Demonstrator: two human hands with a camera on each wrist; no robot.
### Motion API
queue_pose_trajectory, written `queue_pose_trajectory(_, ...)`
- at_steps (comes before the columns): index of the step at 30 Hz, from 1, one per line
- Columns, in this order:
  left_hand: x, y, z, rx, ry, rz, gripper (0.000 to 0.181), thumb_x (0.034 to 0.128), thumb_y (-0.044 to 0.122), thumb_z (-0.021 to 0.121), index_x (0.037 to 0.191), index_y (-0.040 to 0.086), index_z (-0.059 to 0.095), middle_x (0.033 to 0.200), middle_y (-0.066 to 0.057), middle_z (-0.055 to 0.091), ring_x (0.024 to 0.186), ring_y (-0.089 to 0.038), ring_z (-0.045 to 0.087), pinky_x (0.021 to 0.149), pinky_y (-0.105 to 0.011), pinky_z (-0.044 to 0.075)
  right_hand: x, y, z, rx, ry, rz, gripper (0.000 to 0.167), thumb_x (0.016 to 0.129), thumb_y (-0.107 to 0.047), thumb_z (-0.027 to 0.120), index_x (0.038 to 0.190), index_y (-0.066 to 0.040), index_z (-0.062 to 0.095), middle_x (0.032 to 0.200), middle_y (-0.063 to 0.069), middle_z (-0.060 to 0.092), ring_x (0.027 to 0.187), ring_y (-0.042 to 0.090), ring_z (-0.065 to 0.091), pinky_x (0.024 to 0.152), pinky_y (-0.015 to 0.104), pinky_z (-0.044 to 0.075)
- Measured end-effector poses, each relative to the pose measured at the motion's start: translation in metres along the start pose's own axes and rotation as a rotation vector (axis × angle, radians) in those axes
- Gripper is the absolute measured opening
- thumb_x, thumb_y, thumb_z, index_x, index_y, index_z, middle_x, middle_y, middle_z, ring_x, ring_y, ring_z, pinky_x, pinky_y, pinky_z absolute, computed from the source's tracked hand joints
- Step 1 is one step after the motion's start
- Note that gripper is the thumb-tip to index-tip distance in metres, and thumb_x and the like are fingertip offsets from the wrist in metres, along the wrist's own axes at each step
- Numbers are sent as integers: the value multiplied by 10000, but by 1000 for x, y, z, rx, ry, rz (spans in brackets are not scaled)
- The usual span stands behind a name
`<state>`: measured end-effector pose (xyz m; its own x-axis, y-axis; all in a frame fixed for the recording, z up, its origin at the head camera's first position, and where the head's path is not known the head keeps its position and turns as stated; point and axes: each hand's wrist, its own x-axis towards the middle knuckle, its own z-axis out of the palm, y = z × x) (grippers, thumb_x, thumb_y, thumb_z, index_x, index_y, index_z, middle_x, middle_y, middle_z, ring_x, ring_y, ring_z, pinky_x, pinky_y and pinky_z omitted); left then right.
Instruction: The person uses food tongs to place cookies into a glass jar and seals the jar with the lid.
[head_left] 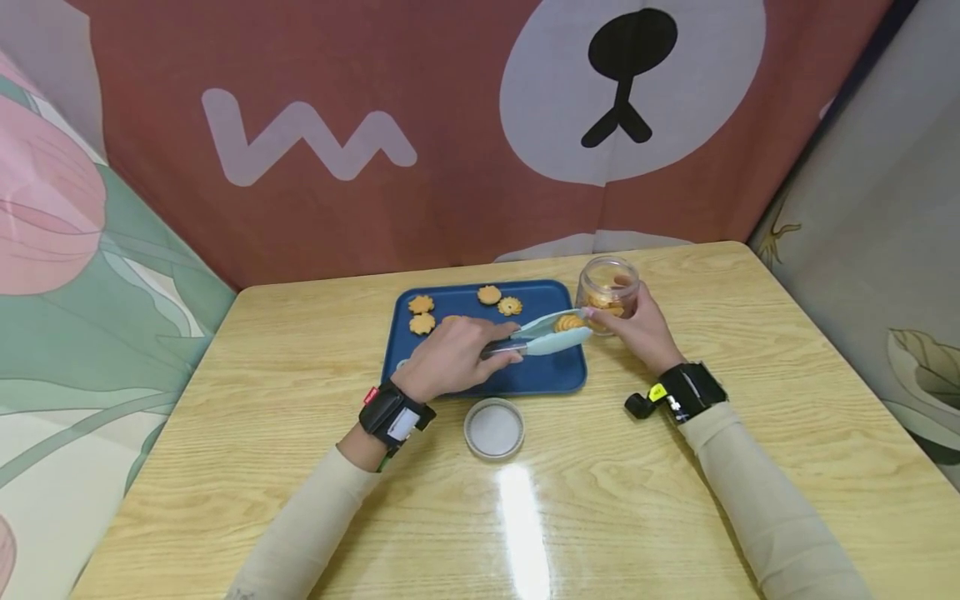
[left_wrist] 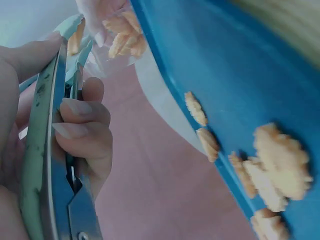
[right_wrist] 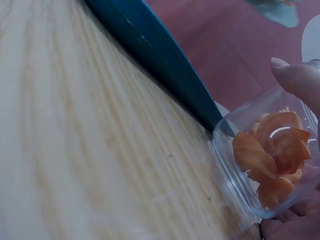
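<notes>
My left hand (head_left: 459, 354) grips mint-tipped metal tongs (head_left: 551, 333), their tips closed round a cookie (head_left: 568, 322) above the right end of the blue tray (head_left: 487, 383). The left wrist view shows the thumb and fingers round the tongs' handles (left_wrist: 37, 150). A clear jar (head_left: 607, 275) with several cookies (right_wrist: 277, 145) in it is held by my right hand (head_left: 645, 333) at the tray's right edge. The tong tips are close to the jar's left side. More cookies (head_left: 422, 323) lie on the tray, some partly hidden by my left hand.
A round lid (head_left: 494, 429) lies on the wooden table (head_left: 600, 500) in front of the tray. Behind the table hangs a reddish-brown printed cloth (head_left: 450, 217), with patterned cloths at the left (head_left: 90, 333) and right (head_left: 885, 208).
</notes>
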<state>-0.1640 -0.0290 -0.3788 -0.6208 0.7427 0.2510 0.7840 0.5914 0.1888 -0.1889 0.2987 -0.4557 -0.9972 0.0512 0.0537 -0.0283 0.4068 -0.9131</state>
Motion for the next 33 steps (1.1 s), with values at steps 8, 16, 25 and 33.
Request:
queue_pose_trajectory(8, 25, 5, -11, -45, 25, -31, 443, 1033, 409, 674, 1393, 153, 696, 702, 41, 564, 537, -85, 438, 519, -214, 269, 1, 2, -2, 21, 20, -30, 849, 943, -298, 793, 1609, -61, 321, 1549, 176, 457, 1089, 179, 471, 853, 211, 402)
queue_pose_trajectory(16, 51, 6, -18, -78, 27, -35, 480, 1048, 412, 648, 1432, 124, 662, 642, 23, 463, 497, -118, 406, 511, -232, 283, 2, 1, 0, 41, 3, -19, 905, 923, -434, 808, 1584, -77, 304, 1665, 108, 353, 1450, 286, 437, 1141, 493, 400)
queue_pose_trajectory(25, 69, 9, -19, -79, 8, -61, 488, 1049, 403, 650, 1457, 137, 640, 680, 9, 531, 503, -122, 435, 508, -230, 292, 1, -2, 2, 33, 10, -33, 887, 927, -414, 809, 1595, -146, 291, 1500, 82, 428, 1339, 215, 454, 1074, 364, 395)
queue_pose_trajectory(33, 85, 13, -19, -14, -18, -45, 488, 1064, 430, 612, 1449, 133, 646, 658, 20, 498, 520, -122, 435, 534, -233, 293, 2, 2, 2, 11, 23, -17, 924, 934, -419, 799, 1638, -183, 248, 1408, 102, 436, 1220, 226, 456, 917, 315, 372)
